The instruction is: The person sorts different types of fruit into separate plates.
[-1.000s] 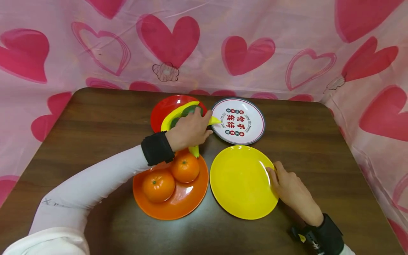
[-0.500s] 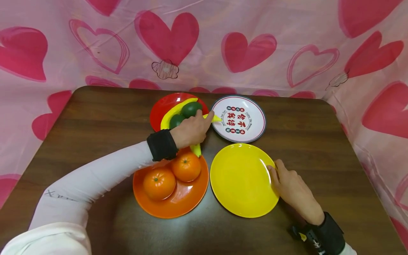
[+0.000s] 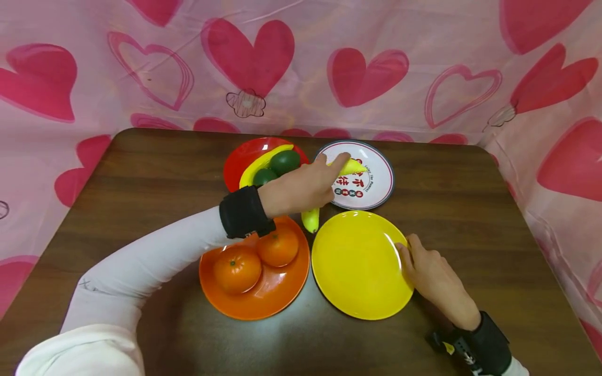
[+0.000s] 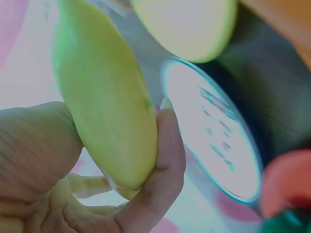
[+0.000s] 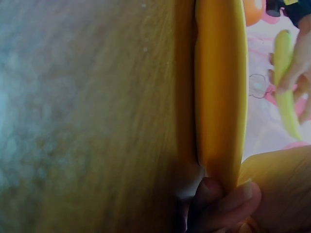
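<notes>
Banana (image 4: 104, 97) shifted rightward — now held aloft near far-left edge of yellow plate (image 3: 357, 266), gripped by left hand (image 3: 303, 189), fingers curled; transfer judged under way. Plate's right rim pinched by right hand (image 3: 433, 281) — apparently steadied.

A makeshift tabletop booth: wooden table (image 3: 451, 198), heart-print cloth walls (image 3: 308, 62).

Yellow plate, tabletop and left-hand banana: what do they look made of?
Yellow plate: glossy, perhaps melamine or ceramic; sharp white highlight near its rim.
Tabletop: satin wood or laminate; streaky brown grain, soft sheen.
Held banana: smooth, perhaps plastic; even skin, though real peel is possible.
</notes>
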Available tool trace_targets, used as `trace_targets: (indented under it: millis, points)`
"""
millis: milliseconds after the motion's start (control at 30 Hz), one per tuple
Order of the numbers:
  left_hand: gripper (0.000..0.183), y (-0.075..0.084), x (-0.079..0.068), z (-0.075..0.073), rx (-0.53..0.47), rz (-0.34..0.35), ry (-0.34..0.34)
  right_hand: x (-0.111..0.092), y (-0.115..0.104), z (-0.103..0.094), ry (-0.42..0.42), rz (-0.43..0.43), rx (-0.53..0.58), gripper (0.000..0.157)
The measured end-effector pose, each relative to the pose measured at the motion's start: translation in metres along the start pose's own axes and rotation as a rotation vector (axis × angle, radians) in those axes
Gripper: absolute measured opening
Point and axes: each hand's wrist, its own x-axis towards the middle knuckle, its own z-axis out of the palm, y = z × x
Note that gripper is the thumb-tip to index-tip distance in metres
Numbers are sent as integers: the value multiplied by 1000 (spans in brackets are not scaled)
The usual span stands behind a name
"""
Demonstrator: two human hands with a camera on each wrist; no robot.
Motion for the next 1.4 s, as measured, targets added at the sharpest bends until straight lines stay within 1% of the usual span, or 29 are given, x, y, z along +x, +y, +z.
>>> trace_targets:
  millis: [67,167,300,400,500,600,667,733,867,933,1033,1167,1267,1400]
  points:
    - [75,14,-2,2,22,54,1,-1,0,0,3,-3,0,56]
    - [75,35,-4,8,50,95,-26,-2,0,-1,3,-8,6,55]
    - [75,60,-2,25,56,113,-114,-2,0,-1,-1,-16,19,54]
    - [71,71,-3,42,98,161,-160,-1,1,0,-1,-20,19,55]
    - [68,77,-4,58,128,192,-198,-1,2,0,-6,-19,15,53]
    - [67,78,-4,67,153,191,-234,0,3,0,-13,-30,11,45]
    - [65,76,-3,70,174,181,-240,0,4,-1,-13,-41,14,41]
    - [61,71,1,71,226,175,-219,0,4,-1,-3,-50,13,44]
    - [47,61,11,72,280,135,-180,-1,4,-1,6,-42,13,55]
    - [43,58,15,74,314,111,-179,-1,3,-1,-1,-32,15,59]
    - [37,55,20,77,397,83,-185,-1,3,0,-2,-26,11,59]
    - [38,55,24,81,507,59,-200,-1,3,0,9,-29,1,56]
    - [43,56,26,84,542,39,-212,-1,3,0,1,-24,2,55]
    - [48,55,28,86,569,21,-208,-1,4,0,-7,-15,5,56]
